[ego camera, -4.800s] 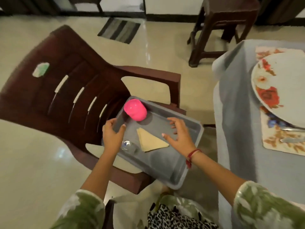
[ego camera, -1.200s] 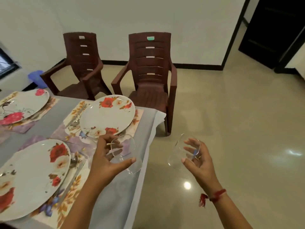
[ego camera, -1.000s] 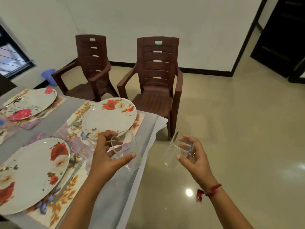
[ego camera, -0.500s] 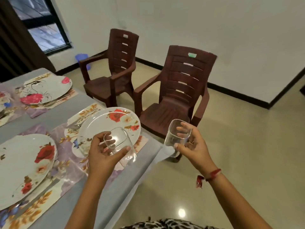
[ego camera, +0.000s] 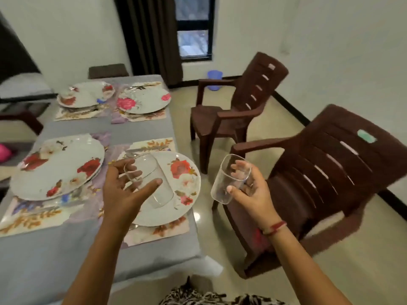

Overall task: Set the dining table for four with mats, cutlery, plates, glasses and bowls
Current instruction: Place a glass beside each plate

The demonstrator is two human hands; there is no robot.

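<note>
Gripping a clear glass in each hand, at the corner of the set table (ego camera: 44,260).
Holding left glass (ego camera: 159,192) tipped well over in left hand (ego camera: 123,194), thumb and fingers curled round it, above the near plate (ego camera: 187,172); holding right glass (ego camera: 226,183) slightly tilted, mouth up, in right hand (ego camera: 255,194), just past the table edge, in front of a chair (ego camera: 330,172). Four floral plates (ego camera: 57,170) on mats (ego camera: 158,231), two near, two far.

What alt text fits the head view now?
A person's left hand holds a clear glass over a flowered plate; the right hand holds another glass beyond the table edge. Four plates sit on mats; two brown chairs stand alongside.
</note>
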